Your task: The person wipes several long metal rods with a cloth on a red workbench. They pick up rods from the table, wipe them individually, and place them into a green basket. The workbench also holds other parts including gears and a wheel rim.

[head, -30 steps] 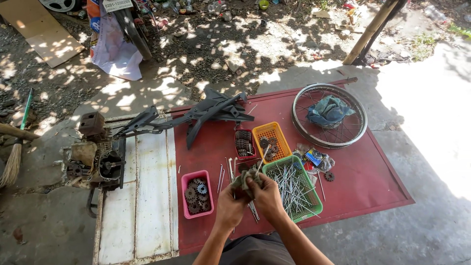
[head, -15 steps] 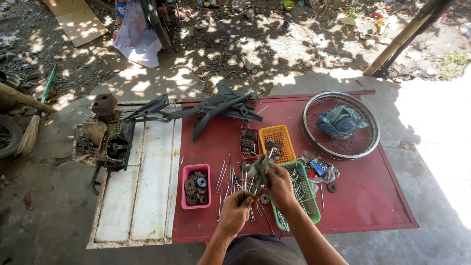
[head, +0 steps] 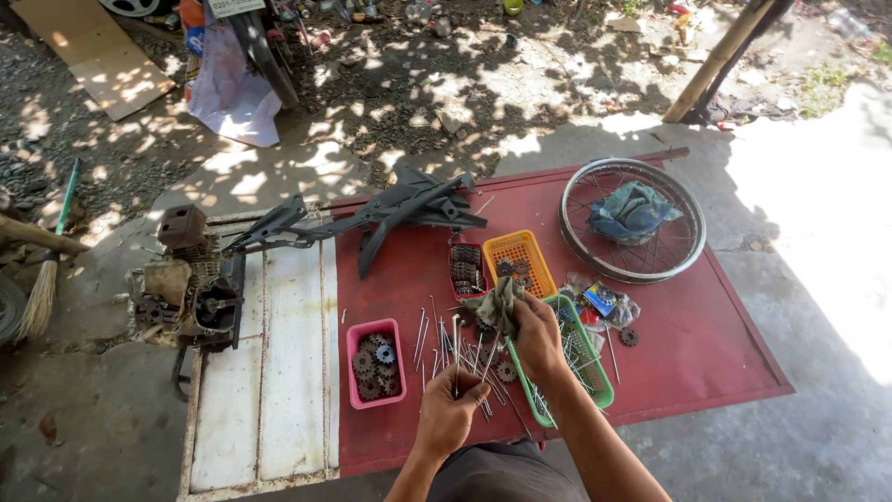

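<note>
My left hand [head: 452,409] grips the lower end of a long thin metal spoke [head: 456,351] that stands upright over the red board [head: 688,344]. My right hand [head: 537,327] holds a dirty grey rag [head: 494,305] bunched near the top of the spoke, just left of the green basket [head: 595,372] of spokes. More loose spokes [head: 429,333] lie on the board under my hands. A pink tray [head: 373,364] of dark sprockets sits to the left of my left hand.
An orange basket [head: 522,260] and a small tray of chain pieces [head: 465,268] sit behind my hands. A spoked wheel rim [head: 634,221] with a blue cloth lies at the right back. Black plastic fairing parts [head: 400,209], an old engine [head: 186,288], a white panel [head: 269,372] and a broom [head: 42,279] are left.
My hands have drawn apart: the left has dropped toward me holding the spoke's lower end, while the right with the rag stays up near the baskets. The camera view has shifted slightly.
</note>
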